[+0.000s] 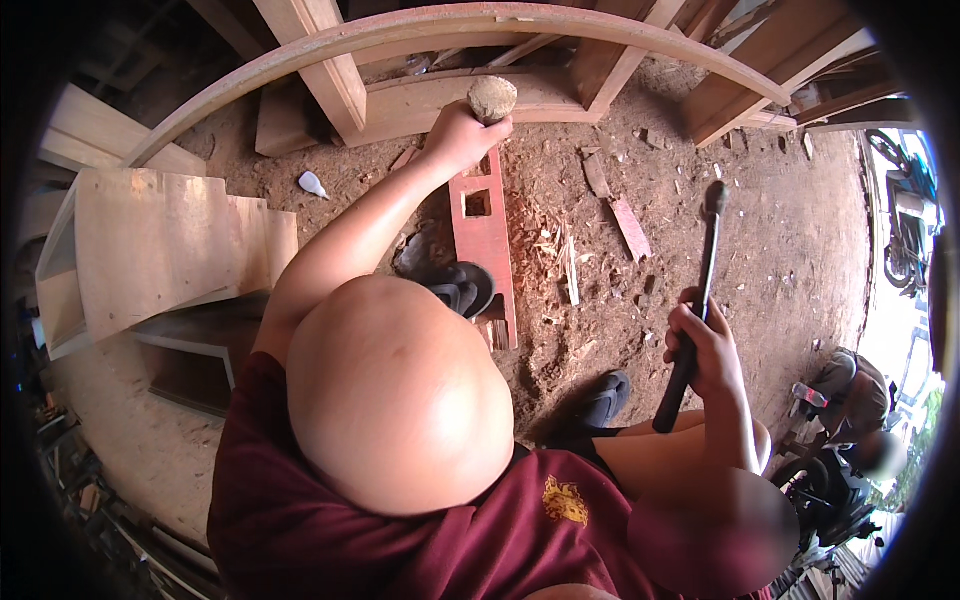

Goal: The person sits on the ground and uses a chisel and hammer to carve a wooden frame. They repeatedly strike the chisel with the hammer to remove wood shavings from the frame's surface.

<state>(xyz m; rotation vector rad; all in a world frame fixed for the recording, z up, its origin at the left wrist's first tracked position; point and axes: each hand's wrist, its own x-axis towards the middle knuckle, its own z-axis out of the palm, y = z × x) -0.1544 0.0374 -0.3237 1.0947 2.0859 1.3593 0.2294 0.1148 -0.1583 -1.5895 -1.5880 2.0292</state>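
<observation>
My left hand [463, 140] is closed round the handle of a chisel, whose battered, pale round butt [492, 98] faces up. The hand and butt hide its blade. Beneath it lies a red-painted wooden board [482, 245] with squarish mortise holes cut through it. My right hand [704, 345], out to the right and away from the board, grips a hammer [709, 255] by its black handle. The metal shaft points away from me, with a small dark head at its far end. One sandalled foot [465, 288] rests against the board's near part.
Pale wood shavings [555, 245] and a loose red offcut [630, 228] lie on the dirt floor right of the board. A curved wooden frame [500, 15] spans the far side. Plywood pieces [160, 240] stand left. Another person [850, 400] and motorbikes [905, 210] are at the right.
</observation>
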